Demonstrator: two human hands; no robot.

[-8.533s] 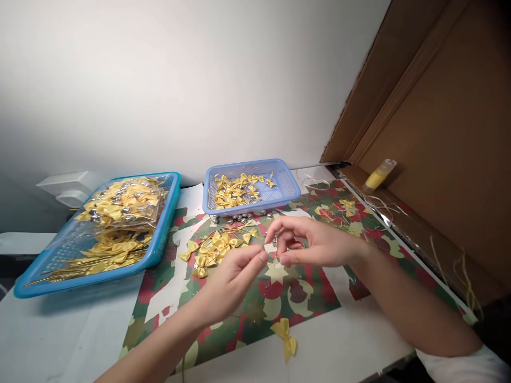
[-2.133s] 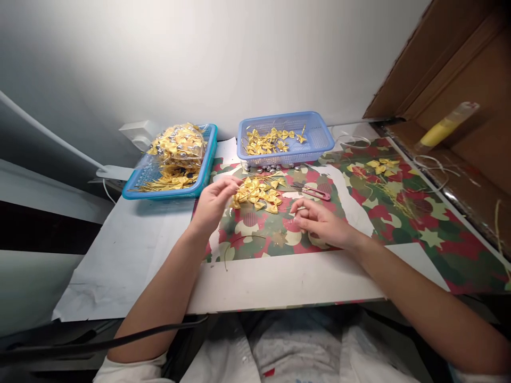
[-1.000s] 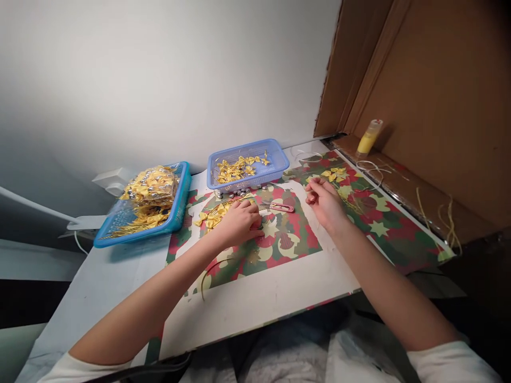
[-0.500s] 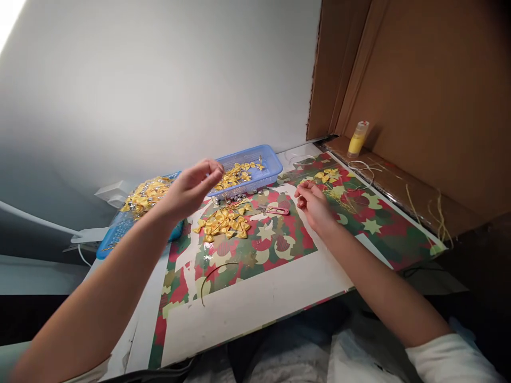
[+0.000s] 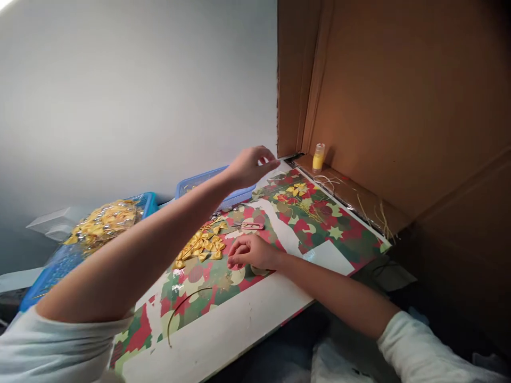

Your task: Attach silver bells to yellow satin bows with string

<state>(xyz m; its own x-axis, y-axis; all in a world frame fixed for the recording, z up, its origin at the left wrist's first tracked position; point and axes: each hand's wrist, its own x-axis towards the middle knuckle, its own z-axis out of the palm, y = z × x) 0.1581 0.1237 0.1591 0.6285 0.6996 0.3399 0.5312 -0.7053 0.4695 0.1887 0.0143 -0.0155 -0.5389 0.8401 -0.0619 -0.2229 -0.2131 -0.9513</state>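
- Yellow, likely light, soft, crushable: pinch bows point(image 5: 203, 246) at knots.
- See left hand point(image 5: 253, 166) far, right hand point(image 5: 253, 252) near: loosely curled, cannot tell if holding anything.

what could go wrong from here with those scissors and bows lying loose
The left forearm crosses in front of the blue basket, so moving the left hand might knock it. The pink-handled scissors lie near the right hand and could nick a finger. The yellow bows sit in a loose heap, so a brushing arm might scatter them.
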